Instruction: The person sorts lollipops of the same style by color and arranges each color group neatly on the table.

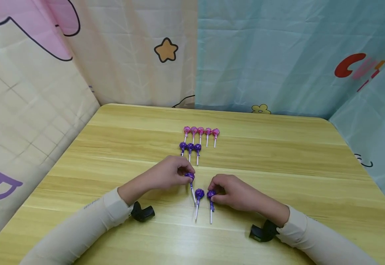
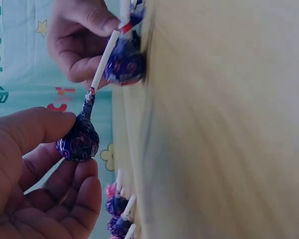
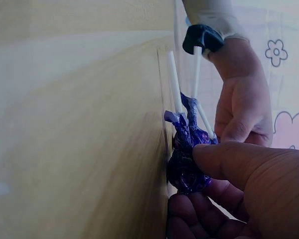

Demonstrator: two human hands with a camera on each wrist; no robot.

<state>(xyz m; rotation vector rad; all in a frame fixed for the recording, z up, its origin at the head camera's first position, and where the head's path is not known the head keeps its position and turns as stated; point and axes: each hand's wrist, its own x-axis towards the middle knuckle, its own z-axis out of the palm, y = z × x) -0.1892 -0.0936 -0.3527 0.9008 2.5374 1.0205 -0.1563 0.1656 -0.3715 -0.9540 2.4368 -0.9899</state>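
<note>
Between thumb and fingers, my left hand (image 1: 170,173) pinches the head of a purple-wrapped lollipop (image 1: 191,177); the left wrist view shows this lollipop (image 2: 78,142) lifted off the table. My right hand (image 1: 235,191) pinches another purple lollipop (image 1: 211,195) by its head, low at the tabletop, its white stick toward me. A third purple lollipop (image 1: 199,194) lies between the two hands, touched by neither. Beyond the left hand, three purple lollipops (image 1: 190,147) lie side by side. Behind them is a row of several pink lollipops (image 1: 201,131), sticks also toward me.
The wood-grain table (image 1: 278,154) has curtains behind it and at both sides, one a pale blue curtain (image 1: 262,55). A black wrist camera (image 1: 141,212) sits at the left cuff, and another black camera (image 1: 264,232) at the right cuff.
</note>
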